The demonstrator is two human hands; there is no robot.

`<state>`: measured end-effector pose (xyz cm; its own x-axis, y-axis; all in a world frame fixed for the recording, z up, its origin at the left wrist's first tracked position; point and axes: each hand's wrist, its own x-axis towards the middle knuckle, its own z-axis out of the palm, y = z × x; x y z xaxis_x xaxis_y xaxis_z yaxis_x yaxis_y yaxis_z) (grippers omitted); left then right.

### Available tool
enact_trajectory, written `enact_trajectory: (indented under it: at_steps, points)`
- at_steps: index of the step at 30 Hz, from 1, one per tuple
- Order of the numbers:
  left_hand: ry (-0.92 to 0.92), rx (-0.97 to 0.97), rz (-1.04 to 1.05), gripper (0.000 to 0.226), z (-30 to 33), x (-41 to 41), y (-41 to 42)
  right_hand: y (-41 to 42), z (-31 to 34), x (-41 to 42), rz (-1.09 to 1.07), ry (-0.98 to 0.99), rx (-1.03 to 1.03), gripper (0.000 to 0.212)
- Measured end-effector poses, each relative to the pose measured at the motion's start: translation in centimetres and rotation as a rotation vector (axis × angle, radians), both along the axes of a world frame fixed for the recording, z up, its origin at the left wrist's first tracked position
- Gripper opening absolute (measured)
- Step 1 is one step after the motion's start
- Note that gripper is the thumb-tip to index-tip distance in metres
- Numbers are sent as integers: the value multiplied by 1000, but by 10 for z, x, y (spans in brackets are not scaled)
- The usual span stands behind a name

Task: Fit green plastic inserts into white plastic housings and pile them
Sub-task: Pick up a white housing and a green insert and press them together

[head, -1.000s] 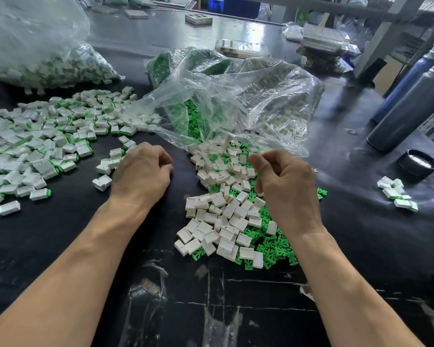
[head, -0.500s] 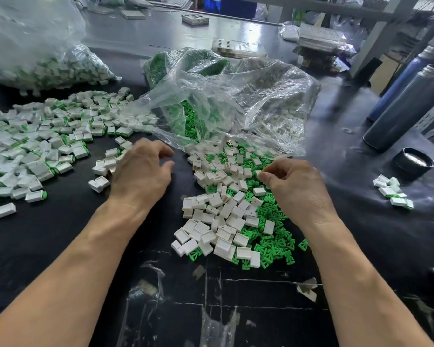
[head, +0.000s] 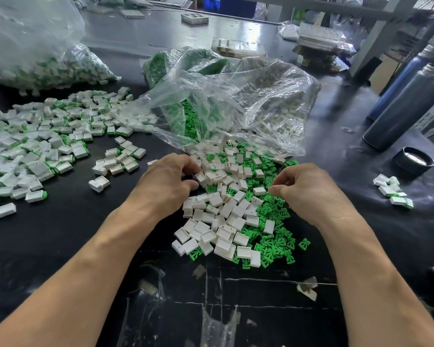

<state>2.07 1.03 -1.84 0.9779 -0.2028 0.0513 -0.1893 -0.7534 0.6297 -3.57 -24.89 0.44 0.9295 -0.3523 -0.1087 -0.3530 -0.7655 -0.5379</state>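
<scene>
left hand [head: 164,182] fingers curled onto white housings [head: 221,216] | right hand [head: 308,190] pinched shut, contents unclear | clear bag [head: 236,106] behind | finished pile [head: 43,144] left

A single head-worn wide-angle view looks forward and steeply down onto the black worktable [head: 60,234] (edges bowed by the lens), close above both forearms; shelving lies far behind.

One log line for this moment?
left hand: reaching white housings | right hand: pinching over green inserts | holds: unclear
</scene>
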Motion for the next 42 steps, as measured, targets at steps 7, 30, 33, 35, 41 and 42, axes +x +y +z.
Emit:
enact_trajectory:
  at_steps: [7, 30, 33, 35, 41, 42]
  points:
    - [8, -29, -40, 29, 0, -2, -1, 4, -4, -1, 31, 43, 33, 15]
    - [45, -524, -113, 25, 18, -9, -5, 32, 8, -8, 73, -406, 422, 6]
    - [116, -722, -130, 30, 23, -10, -8, 43, 7, -9, 111, -455, 616, 5]
    - [129, -810, -138, 29, 25, -12, -10, 49, 5, -10, 142, -480, 705, 13]
    - [161, -993, -148, 29, 28, -18, -18, 57, 2, -9, 201, -546, 772, 20]
    - [172, -1015, -152, 31, 28, -19, -19, 57, 2, -9, 201, -536, 765, 21]
